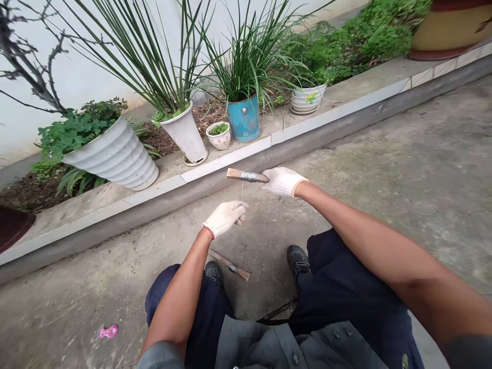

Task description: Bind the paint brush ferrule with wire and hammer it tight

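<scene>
Head view, and the action's right at centre frame: a short wooden strip (pixel 239 175) is held up level, its middle wrapped in a tight silver wire winding (pixel 250 177), with bare wood showing at the near end. The right hand (pixel 283 181), in a white cotton work glove, has a clenched grip on the strip's far end. From the winding, a thin wire strand (pixel 242 193) drops to the left hand (pixel 225 218), also gloved, whose fingers are curled shut and seem to pinch that strand, though the glove hides the exact hold. So the wrap is well established on this strip, with a length of wire unwound and the strip's ends uncovered. Below, a second wooden strip (pixel 229 265) lies on the concrete ground (pixel 346 154) between the person's black shoes (pixel 298 261), apparently banded with wire at its middle too, though it's small to tell. Beyond the hands runs a tiled concrete planter kerb (pixel 226 160), carrying a ribbed white pot (pixel 119 154) at the left and a blue tin pot (pixel 243 119) at upper centre, both planted, while a pink plastic scrap (pixel 108 331) sits at lower left.
</scene>
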A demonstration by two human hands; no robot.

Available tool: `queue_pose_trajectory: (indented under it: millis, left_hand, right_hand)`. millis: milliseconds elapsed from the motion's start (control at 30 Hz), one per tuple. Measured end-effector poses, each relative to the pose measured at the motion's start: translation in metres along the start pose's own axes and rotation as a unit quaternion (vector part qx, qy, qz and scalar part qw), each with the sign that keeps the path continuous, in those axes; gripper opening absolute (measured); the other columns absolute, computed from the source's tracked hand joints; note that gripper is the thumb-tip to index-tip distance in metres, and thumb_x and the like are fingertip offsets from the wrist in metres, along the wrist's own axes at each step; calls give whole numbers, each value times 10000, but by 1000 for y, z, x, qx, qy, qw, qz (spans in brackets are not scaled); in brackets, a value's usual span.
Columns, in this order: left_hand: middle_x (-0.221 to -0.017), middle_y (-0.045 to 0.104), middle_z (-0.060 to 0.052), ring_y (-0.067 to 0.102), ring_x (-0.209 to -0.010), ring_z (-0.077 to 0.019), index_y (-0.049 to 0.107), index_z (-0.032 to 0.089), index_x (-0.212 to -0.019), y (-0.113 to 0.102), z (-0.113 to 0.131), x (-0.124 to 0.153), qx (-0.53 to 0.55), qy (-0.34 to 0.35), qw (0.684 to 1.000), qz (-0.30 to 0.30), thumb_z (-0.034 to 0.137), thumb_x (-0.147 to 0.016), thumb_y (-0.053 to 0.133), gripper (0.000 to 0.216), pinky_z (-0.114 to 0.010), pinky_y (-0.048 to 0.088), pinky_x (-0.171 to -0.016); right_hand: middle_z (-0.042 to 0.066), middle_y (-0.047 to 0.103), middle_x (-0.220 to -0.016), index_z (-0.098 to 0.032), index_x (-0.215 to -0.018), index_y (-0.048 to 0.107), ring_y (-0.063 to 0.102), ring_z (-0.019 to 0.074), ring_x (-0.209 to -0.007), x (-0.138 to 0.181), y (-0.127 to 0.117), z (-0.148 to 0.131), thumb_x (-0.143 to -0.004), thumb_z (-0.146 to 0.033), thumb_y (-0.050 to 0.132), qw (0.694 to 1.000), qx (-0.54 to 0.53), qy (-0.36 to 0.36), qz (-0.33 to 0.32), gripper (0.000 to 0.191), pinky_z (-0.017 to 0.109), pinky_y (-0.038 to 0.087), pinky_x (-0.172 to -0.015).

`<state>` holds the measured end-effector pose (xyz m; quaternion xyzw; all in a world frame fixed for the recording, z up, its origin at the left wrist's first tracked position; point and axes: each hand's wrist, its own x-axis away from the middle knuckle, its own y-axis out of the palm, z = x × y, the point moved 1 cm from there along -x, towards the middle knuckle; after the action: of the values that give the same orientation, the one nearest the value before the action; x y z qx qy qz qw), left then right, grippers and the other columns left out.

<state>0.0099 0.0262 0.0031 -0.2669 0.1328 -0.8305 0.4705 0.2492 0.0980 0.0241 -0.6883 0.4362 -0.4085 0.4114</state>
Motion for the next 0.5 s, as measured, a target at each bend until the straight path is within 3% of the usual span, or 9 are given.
queue_pose_trajectory:
  millis: [100,267,400,500]
  left_hand:
    - [-748,690,7,649,-607,-135,682,184,-1047,3,1,1,-110,-3,994,-4,342,-980,449,289,-234,474,-598]
    - [-749,693,-7,632,-666,-168,689,221,-873,1,1,0,-284,59,957,22,364,-1008,407,343,-261,417,-652]
    - [-834,716,-37,634,-744,-185,692,226,-829,-9,2,1,-342,82,934,55,340,-1009,414,350,-264,413,-709]
    - [-820,709,-19,633,-763,-178,693,219,-813,-16,4,4,-314,80,944,52,348,-1004,427,352,-252,427,-734]
  right_hand:
    - [176,753,-1037,-187,-1156,732,719,324,-953,-6,9,1,-841,-250,581,994,106,27,-10,355,372,506,-779]
    - [224,749,-1076,-121,-1137,768,724,350,-1017,5,24,-12,-775,-142,621,974,190,-1,-123,391,405,530,-814]
    - [171,760,-940,-136,-992,783,724,282,-852,14,32,-14,-698,-140,665,956,190,-101,-199,317,331,497,-715]
    - [61,721,-757,-163,-852,755,654,191,-693,17,32,-5,-670,-187,684,945,106,-174,-256,197,271,436,-631]
